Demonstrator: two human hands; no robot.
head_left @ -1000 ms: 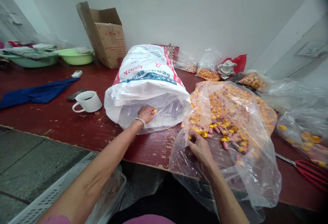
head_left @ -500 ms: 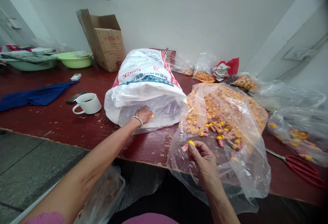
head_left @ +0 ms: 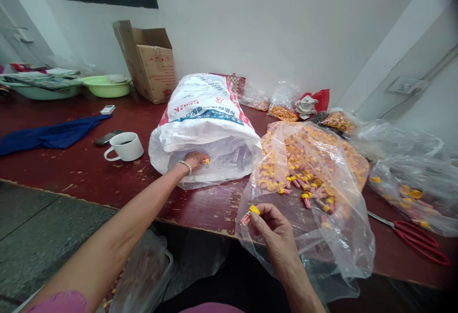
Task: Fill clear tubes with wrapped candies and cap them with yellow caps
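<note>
My left hand, wearing a beaded bracelet, is inside the mouth of a white printed sack. Its fingers are closed around a small yellow-capped piece; clear plastic pieces lie deeper in the sack. Over the table's front edge, my right hand pinches another yellow-capped piece with a red-and-white body between thumb and fingers. Beside that hand, a large clear plastic bag lies spread open, with a heap of similar capped pieces in it.
Red-handled scissors lie at the right, near a clear bag of capped pieces. Left of the sack stand a white mug, a phone and blue cloth. A cardboard box and green basin stand behind.
My left hand has shifted slightly left within the sack mouth, showing more of its piece. My right hand has moved a little left and down, still pinching its piece.
</note>
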